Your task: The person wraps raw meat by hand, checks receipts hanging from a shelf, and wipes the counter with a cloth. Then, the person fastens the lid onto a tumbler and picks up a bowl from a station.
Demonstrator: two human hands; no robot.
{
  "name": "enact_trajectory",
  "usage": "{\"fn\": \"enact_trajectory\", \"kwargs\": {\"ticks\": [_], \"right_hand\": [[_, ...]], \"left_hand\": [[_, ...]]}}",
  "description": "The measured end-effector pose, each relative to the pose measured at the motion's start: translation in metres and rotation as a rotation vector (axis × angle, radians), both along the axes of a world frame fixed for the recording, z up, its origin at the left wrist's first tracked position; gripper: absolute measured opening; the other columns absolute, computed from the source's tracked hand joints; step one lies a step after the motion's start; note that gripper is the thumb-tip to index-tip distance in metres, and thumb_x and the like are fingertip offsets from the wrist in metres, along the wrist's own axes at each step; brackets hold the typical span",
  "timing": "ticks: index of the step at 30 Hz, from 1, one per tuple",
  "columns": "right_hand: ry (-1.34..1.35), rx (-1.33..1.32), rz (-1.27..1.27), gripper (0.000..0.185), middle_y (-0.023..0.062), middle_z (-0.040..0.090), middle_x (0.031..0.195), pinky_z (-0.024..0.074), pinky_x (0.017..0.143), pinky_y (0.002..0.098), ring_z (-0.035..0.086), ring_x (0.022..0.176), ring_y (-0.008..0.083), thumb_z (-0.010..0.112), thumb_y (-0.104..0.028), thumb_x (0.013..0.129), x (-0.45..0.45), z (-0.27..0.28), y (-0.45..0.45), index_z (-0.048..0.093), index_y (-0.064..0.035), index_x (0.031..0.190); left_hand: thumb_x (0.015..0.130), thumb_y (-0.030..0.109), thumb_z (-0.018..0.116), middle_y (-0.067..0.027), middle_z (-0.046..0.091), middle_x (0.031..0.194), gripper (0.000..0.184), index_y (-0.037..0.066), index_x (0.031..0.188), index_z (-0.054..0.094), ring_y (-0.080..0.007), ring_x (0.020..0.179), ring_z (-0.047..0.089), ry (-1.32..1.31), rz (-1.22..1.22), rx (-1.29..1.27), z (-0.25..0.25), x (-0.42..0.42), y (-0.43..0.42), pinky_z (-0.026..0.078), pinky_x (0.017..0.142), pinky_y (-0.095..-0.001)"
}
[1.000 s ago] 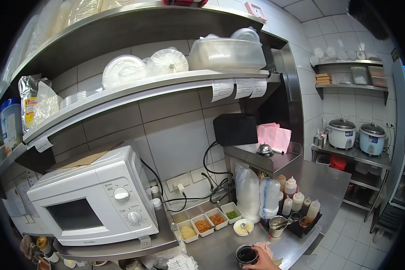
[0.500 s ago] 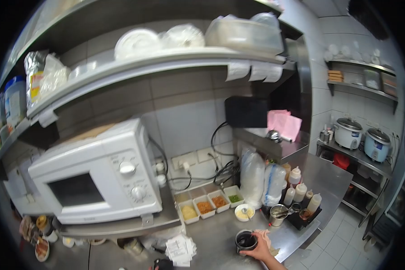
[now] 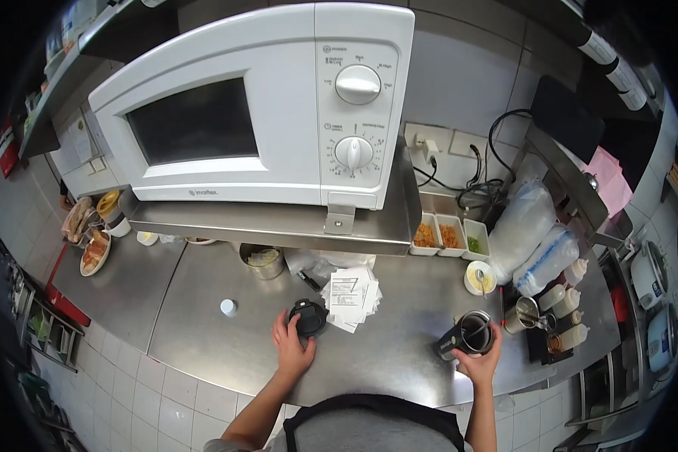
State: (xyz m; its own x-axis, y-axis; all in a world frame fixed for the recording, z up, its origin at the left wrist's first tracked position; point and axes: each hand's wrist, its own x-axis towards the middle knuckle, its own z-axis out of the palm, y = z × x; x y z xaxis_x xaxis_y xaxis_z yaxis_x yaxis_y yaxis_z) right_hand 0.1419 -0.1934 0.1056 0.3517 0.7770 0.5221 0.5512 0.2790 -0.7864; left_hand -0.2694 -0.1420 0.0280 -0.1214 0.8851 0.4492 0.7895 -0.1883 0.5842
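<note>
In the head view, the left hand (image 3: 294, 352) curls its fingers round a circular black lid (image 3: 307, 318) beside loose paper slips (image 3: 348, 298); the right hand (image 3: 482, 363) grips a dark cylindrical tumbler (image 3: 453, 343) near a shiny metal canister (image 3: 513, 322), smooth steel counter (image 3: 399, 331) beneath

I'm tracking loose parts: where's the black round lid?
The black round lid is slightly left of centre in the head view, touched by the left hand, just left of the white paper slips.
</note>
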Motion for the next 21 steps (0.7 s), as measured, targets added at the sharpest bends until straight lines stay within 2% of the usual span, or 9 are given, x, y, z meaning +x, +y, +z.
{"fn": "enact_trajectory", "kwargs": {"ticks": [3, 7, 10, 13, 14, 15, 17, 18, 21], "right_hand": [[0.089, 0.003, 0.065, 0.103, 0.0146, 0.054, 0.121, 0.0442, 0.097, 0.0374, 0.056, 0.111, 0.0262, 0.095, -0.028, 0.044, -0.012, 0.024, 0.002, 0.043, -0.0021, 0.129], [-0.279, 0.114, 0.089, 0.106, 0.0145, 0.053, 0.122, 0.0439, 0.097, 0.0376, 0.053, 0.114, 0.0259, 0.097, -0.032, 0.041, -0.015, 0.072, 0.0, 0.043, 0.0007, 0.127], [-0.14, 0.116, 0.273, 0.118, 0.0139, 0.042, 0.131, 0.0363, 0.105, 0.0392, 0.046, 0.121, 0.0281, 0.097, -0.036, 0.037, -0.03, 0.116, -0.006, 0.038, 0.0006, 0.132], [-0.086, 0.143, 0.509, 0.125, 0.0144, 0.045, 0.124, 0.043, 0.099, 0.0379, 0.052, 0.113, 0.0271, 0.098, -0.04, 0.036, -0.05, 0.159, -0.009, 0.029, -0.0001, 0.133], [-0.216, 0.157, 0.566, 0.131, 0.014, 0.048, 0.118, 0.0467, 0.094, 0.037, 0.057, 0.106, 0.0272, 0.099, -0.037, 0.034, -0.053, 0.173, -0.01, 0.023, -0.0011, 0.134], [-0.208, 0.188, 0.662, 0.11, 0.0172, 0.052, 0.118, 0.0499, 0.09, 0.0373, 0.06, 0.103, 0.0285, 0.094, -0.028, 0.048, -0.063, 0.191, -0.012, 0.028, -0.0031, 0.133], [-0.08, 0.029, 0.797, 0.083, 0.0216, 0.054, 0.121, 0.052, 0.088, 0.0373, 0.062, 0.103, 0.0299, 0.083, -0.027, 0.063, -0.085, 0.224, -0.015, 0.039, -0.0002, 0.128], [0.043, -0.158, 0.83, 0.08, 0.0228, 0.053, 0.124, 0.0508, 0.09, 0.037, 0.062, 0.104, 0.0301, 0.076, -0.036, 0.063, -0.092, 0.238, -0.016, 0.045, 0.0049, 0.125], [0.492, -0.53, 0.842, 0.074, 0.0269, 0.053, 0.128, 0.048, 0.094, 0.0377, 0.059, 0.11, 0.0314, 0.058, -0.042, 0.065, -0.112, 0.27, -0.02, 0.056, 0.0114, 0.117]], "left_hand": [[0.07, 0.016, 0.068, -0.0244, 0.03, 0.141, 0.067, 0.005, 0.131, 0.042, -0.0435, 0.131, 0.028, -0.009, -0.01, -0.009, 0.001, 0.002, 0.001, 0.018, 0.109, -0.0551], [0.07, 0.017, 0.069, -0.0237, 0.03, 0.141, 0.069, 0.006, 0.132, 0.041, -0.0427, 0.132, 0.028, -0.014, -0.004, -0.024, 0.002, 0.001, 0.0, 0.018, 0.109, -0.0569], [0.071, 0.019, 0.07, -0.0219, 0.03, 0.142, 0.069, 0.008, 0.133, 0.041, -0.0418, 0.133, 0.028, -0.011, 0.006, -0.039, 0.002, 0.001, 0.0, 0.019, 0.108, -0.0577], [0.071, 0.02, 0.07, -0.0201, 0.029, 0.143, 0.07, 0.01, 0.133, 0.04, -0.0412, 0.134, 0.026, 0.0, 0.022, -0.058, 0.001, -0.001, 0.0, 0.019, 0.109, -0.0579], [0.071, 0.02, 0.071, -0.02, 0.029, 0.143, 0.07, 0.01, 0.133, 0.04, -0.0413, 0.134, 0.026, 0.003, 0.014, -0.061, 0.002, 0.0, 0.0, 0.019, 0.109, -0.058], [0.071, 0.02, 0.07, -0.0203, 0.029, 0.143, 0.071, 0.01, 0.133, 0.039, -0.0415, 0.135, 0.025, -0.003, 0.016, -0.069, 0.002, 0.0, 0.0, 0.018, 0.109, -0.0585], [0.07, 0.019, 0.07, -0.0217, 0.029, 0.142, 0.069, 0.009, 0.132, 0.041, -0.0427, 0.132, 0.027, 0.01, 0.031, -0.059, 0.005, 0.0, -0.002, 0.022, 0.109, -0.0541], [0.07, 0.018, 0.07, -0.0225, 0.03, 0.141, 0.069, 0.008, 0.132, 0.042, -0.0433, 0.131, 0.029, 0.018, 0.031, -0.054, 0.006, 0.001, -0.002, 0.024, 0.109, -0.0519], [0.07, 0.018, 0.07, -0.0223, 0.029, 0.142, 0.069, 0.009, 0.132, 0.042, -0.0426, 0.134, 0.026, -0.029, 0.009, -0.032, 0.007, 0.001, -0.002, 0.02, 0.11, -0.0548]]}}
